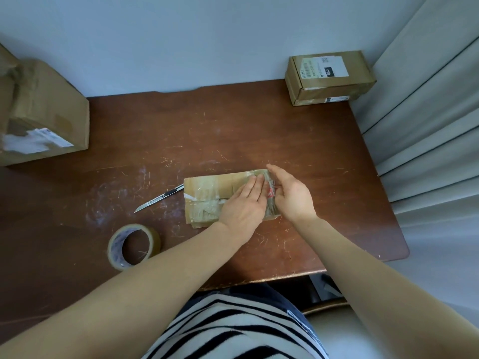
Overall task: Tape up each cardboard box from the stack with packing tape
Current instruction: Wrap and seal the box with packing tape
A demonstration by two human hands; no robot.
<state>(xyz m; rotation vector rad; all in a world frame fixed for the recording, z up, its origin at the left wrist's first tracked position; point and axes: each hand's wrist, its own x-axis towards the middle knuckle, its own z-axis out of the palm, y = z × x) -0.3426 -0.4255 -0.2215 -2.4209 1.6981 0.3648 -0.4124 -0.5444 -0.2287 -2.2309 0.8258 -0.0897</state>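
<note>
Two hands are on one flat cardboard box (207, 198) lying mid-table (259, 125). Left hand (243, 206): fingers straight, palm down, pressing the taped top. Right hand (290, 195): fingers extended against the box's 3 o'clock end, grasping nothing. Tape roll (133, 246) lies at 8 o'clock from the box, apart. Utility knife (158, 199) at 9 o'clock, just beside it. Labelled box (329, 76) at 1 o'clock, large box (39, 112) at 10 o'clock, both well apart.

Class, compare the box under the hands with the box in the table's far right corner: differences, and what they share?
The near box is low and crumpled; the corner box is taller and crisp. The left hand and right hand touch the near box; the corner box sits untouched. Both are brown cardboard.
</note>
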